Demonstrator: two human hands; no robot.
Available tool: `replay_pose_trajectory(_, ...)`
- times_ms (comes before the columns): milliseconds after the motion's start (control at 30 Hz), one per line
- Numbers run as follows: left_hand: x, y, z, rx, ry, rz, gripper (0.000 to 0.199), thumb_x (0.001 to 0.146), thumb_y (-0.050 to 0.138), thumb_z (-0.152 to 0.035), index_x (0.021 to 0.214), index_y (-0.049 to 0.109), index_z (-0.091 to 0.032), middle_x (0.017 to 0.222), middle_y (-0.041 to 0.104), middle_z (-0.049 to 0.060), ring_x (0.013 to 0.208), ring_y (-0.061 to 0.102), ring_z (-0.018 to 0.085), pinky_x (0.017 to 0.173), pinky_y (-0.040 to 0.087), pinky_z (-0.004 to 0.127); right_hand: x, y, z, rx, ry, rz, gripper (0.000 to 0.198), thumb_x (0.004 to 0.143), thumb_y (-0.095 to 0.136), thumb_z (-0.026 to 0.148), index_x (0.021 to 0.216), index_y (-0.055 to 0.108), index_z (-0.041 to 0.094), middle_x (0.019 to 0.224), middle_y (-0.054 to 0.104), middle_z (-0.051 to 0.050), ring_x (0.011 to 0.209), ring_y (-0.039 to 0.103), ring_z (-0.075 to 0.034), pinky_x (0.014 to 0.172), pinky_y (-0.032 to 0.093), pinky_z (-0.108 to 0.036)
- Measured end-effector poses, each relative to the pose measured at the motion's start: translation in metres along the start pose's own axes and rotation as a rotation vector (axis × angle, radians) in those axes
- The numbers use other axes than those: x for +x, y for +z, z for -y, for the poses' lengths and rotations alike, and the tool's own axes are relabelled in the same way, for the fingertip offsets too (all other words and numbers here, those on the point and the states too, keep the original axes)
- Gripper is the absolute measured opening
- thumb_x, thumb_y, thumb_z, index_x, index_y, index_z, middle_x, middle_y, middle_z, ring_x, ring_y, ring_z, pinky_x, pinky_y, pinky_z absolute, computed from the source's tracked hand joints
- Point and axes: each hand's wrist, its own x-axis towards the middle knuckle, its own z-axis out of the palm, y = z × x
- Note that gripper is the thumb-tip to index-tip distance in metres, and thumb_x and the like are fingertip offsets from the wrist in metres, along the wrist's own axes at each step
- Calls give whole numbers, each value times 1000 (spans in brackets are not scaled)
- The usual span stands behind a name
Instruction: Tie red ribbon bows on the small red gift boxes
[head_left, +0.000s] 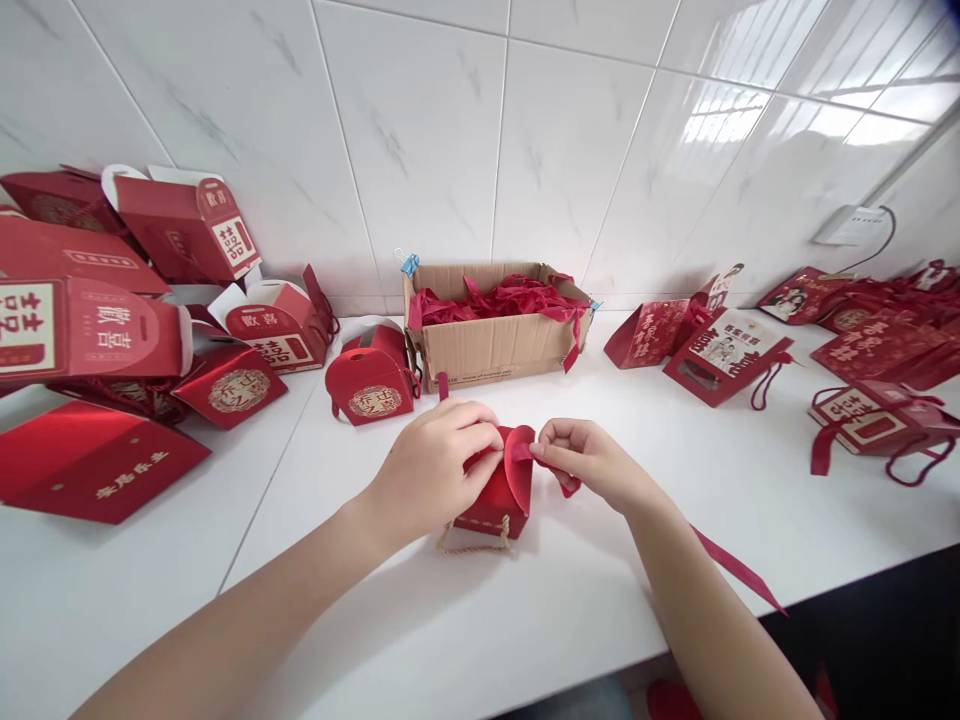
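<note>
A small red gift box [517,500] stands on the white counter in front of me, its rounded side flap facing right. My left hand [441,458] lies over its top, thumb and fingers closed at the upper edge and hiding much of the box. Between the thumb and fingers of my right hand [589,458] is a dark red ribbon that runs to the rounded flap. The loose tail of the ribbon [739,572] passes behind my right forearm and trails towards the counter's front edge. A twisted beige rope handle [474,550] hangs at the box's near side.
Behind the box is a cardboard carton [495,348] filled with red ribbons. Another red box [371,385] stands left of it. Several red boxes [112,440] are piled at far left. Ribboned boxes [877,420] and more red packages stand on the right. A tiled wall [427,130] closes the back.
</note>
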Motion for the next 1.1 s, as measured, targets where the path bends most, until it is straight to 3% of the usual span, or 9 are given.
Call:
replay_pose_trajectory(100,-2,2,-3,-65,-9,6,16,83,51,-11,73,62,-18,79,66,0,73,59,14,64,48,27,-1,9,1,-152,-251,-228,33,81,61,52,91,56,20,91,61,-5,79,58,-18,67,49,-33)
replay_pose_trajectory(200,-3,3,-6,-129,-8,-36,13,83,52,-11,76,61,-18,82,66,0,70,59,12,62,47,25,-2,20,2,-272,-536,-241,52,75,70,45,119,51,24,123,55,-10,114,52,-27,95,43,-44)
replay_pose_trajectory(400,2,-12,-2,-157,-9,-404,7,80,58,-11,79,60,-17,78,63,-1,73,60,11,65,51,22,-4,21,-4,-295,-594,-146,64,76,67,23,134,39,29,100,61,-4,91,58,-20,96,41,-45)
replay_pose_trajectory(533,5,-22,-2,-203,-151,-524,4,80,61,-15,79,58,-18,74,61,-2,65,59,9,59,52,19,-5,9,-6,-260,-697,-54,78,73,63,14,141,28,32,113,56,-6,96,55,-20,92,44,-42)
replay_pose_trajectory(600,4,-23,-6,-236,-175,-489,4,80,61,-16,80,57,-18,70,61,-3,62,60,8,58,51,18,-7,6,-5,-262,-769,-30,77,72,62,13,139,30,32,122,53,-8,97,55,-21,90,46,-42)
replay_pose_trajectory(700,2,-20,-12,-293,-182,-414,5,82,59,-17,79,55,-18,67,62,-4,59,61,8,58,51,19,-11,4,-1,-315,-823,-2,59,72,64,16,127,50,30,125,54,-8,106,55,-24,94,43,-44)
replay_pose_trajectory(833,1,-18,-13,-348,-222,-358,4,84,57,-20,81,55,-19,69,63,-2,62,63,10,61,52,21,-15,3,5,-189,-818,24,33,77,68,31,109,67,26,106,66,-8,91,61,-22,78,50,-37)
replay_pose_trajectory(933,0,-18,-12,-321,-269,-301,9,85,57,-29,86,54,-21,73,63,-1,66,63,12,61,52,25,-16,1,5,-53,-739,-12,19,84,63,28,100,72,27,94,69,-6,81,63,-18,65,50,-30)
replay_pose_trajectory(1100,-5,-10,-19,-287,-345,45,43,74,66,-51,101,47,-24,89,65,2,83,63,20,69,52,35,-15,0,2,148,-660,-143,19,83,66,17,93,74,31,90,69,-2,85,65,-16,73,53,-29)
